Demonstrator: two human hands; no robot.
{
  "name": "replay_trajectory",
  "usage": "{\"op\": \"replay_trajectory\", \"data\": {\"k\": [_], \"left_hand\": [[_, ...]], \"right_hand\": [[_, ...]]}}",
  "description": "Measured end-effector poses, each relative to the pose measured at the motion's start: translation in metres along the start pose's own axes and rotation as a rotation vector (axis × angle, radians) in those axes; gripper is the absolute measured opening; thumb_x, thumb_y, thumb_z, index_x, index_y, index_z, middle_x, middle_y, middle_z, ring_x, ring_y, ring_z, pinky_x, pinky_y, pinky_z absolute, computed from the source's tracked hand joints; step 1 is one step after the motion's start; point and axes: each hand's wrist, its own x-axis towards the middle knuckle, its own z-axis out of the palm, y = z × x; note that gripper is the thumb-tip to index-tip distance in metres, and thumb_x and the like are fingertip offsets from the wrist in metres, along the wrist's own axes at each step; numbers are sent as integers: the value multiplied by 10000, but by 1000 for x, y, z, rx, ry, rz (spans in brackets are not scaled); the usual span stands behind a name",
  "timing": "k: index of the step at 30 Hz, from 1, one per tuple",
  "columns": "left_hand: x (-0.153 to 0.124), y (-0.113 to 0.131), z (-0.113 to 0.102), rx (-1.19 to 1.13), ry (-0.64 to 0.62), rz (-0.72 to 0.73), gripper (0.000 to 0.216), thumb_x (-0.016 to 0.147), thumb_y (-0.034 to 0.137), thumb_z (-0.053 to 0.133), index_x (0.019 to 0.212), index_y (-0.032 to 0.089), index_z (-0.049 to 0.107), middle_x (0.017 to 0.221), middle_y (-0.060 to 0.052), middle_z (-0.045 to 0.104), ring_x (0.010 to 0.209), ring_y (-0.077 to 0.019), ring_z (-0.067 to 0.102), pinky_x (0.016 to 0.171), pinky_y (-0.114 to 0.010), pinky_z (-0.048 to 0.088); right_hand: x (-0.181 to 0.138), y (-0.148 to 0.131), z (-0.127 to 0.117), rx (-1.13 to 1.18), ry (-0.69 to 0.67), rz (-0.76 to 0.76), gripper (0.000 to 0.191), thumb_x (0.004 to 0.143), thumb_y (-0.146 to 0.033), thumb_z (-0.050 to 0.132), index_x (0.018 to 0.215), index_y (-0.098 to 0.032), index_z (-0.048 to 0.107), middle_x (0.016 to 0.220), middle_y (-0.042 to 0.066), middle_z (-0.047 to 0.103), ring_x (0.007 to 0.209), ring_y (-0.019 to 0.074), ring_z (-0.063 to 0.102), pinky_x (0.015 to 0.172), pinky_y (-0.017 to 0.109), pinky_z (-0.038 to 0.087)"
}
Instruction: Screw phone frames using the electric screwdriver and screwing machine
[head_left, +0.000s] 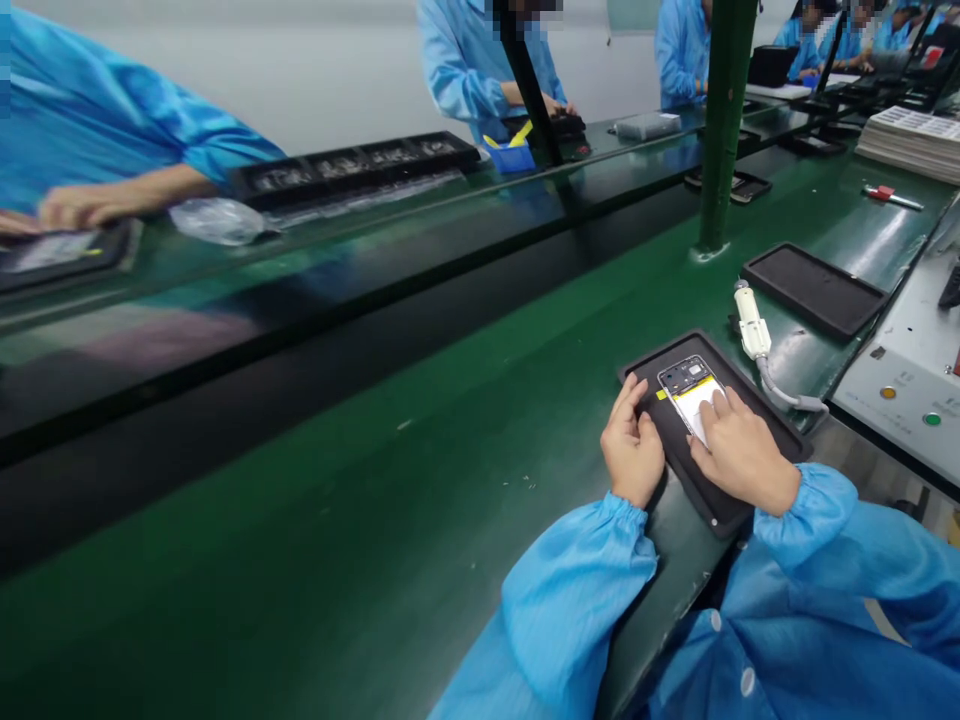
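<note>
A smartphone with its back off (686, 373) lies in a black padded tray (701, 492) at the table's edge. Its white battery area and a yellow strip show below the dark upper part. My right hand (739, 445) rests on the white part, fingers stretched over it and touching. Beside the tray's left edge is my left hand (632, 445), fingers apart and holding nothing. A small yellow tab (661, 395) sticks out at the phone's left side, close to the left fingertips. The phone's lower end is hidden under my right hand.
Behind the tray lies a white corded tool (751, 320), left of another black tray (814, 290). A green post (724, 130) stands on the green table (375, 520). At right sits a grey panel with buttons (911, 400). Co-workers in blue work across the line.
</note>
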Motion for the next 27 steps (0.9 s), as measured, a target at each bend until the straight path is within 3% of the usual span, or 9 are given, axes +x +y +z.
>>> {"op": "replay_trajectory", "data": {"k": [3, 6, 10, 13, 16, 19, 22, 25, 27], "left_hand": [[1, 0, 1, -6, 1, 0, 428, 795, 75, 441, 1158, 145, 657, 1385, -135, 566, 1349, -211, 467, 1175, -417, 332], [1, 0, 2, -11, -9, 3, 436, 792, 68, 445, 1159, 170, 658, 1392, -117, 564, 1348, -200, 467, 1172, -405, 338], [0, 0, 2, -4, -16, 16, 444, 791, 65, 448, 1168, 173, 655, 1399, -115, 558, 1353, -205, 461, 1181, -413, 323], [0, -2, 2, -11, -12, 13, 437, 792, 67, 454, 1164, 178, 654, 1400, -112, 557, 1350, -206, 465, 1181, -417, 323], [3, -3, 3, -15, -12, 3, 434, 795, 73, 457, 1165, 189, 653, 1402, -104, 557, 1357, -204, 456, 1183, -417, 318], [2, 2, 0, 24, -22, 2, 425, 812, 107, 470, 1189, 195, 645, 1418, -105, 542, 1369, -217, 439, 1186, -425, 313], [-16, 17, -9, 217, -84, -12, 456, 858, 247, 523, 1303, 162, 580, 1481, -160, 457, 1412, -278, 367, 1195, -484, 277], [-50, 35, -19, 525, -221, -51, 664, 856, 472, 582, 1395, 95, 486, 1511, -235, 367, 1461, -366, 210, 1197, -622, 91], [-72, 46, -24, 621, -297, -79, 746, 839, 533, 592, 1416, 81, 456, 1524, -251, 328, 1469, -389, 151, 1176, -660, -9]], "right_hand": [[-1, 2, -7, -2, 15, -16, 299, 902, -190, 453, 1108, -34, 603, 1093, 227, 627, 1096, 340, 575, 850, 408, 528], [2, 22, -10, 120, 141, 5, 358, 887, -157, 399, 1172, -62, 594, 938, 156, 684, 822, 261, 663, 717, 341, 541], [11, 56, 3, 607, 349, 132, 422, 904, -249, 354, 1207, -97, 605, 737, 71, 701, 589, 195, 651, 593, 300, 545], [9, 64, 19, 852, 487, 124, 443, 915, -327, 412, 1231, -86, 606, 1038, 135, 720, 890, 238, 712, 791, 368, 595], [-7, 64, 29, 778, 619, 62, 387, 921, -328, 499, 1216, -123, 643, 1276, 146, 620, 1198, 265, 599, 1039, 438, 500], [-33, 67, 39, 657, 647, 5, 327, 948, -273, 480, 1183, -143, 666, 1279, 135, 619, 1200, 257, 598, 1062, 457, 489], [-57, 73, 52, 565, 655, 7, 320, 958, -243, 473, 1199, -145, 660, 1311, 123, 598, 1215, 257, 586, 1072, 459, 490], [-72, 74, 61, 573, 684, 77, 303, 951, -256, 514, 1189, -151, 670, 1291, 119, 614, 1149, 253, 631, 994, 405, 559], [-78, 70, 59, 633, 705, 127, 274, 931, -276, 561, 1146, -167, 692, 1240, 105, 648, 1087, 254, 663, 955, 388, 583]]}}
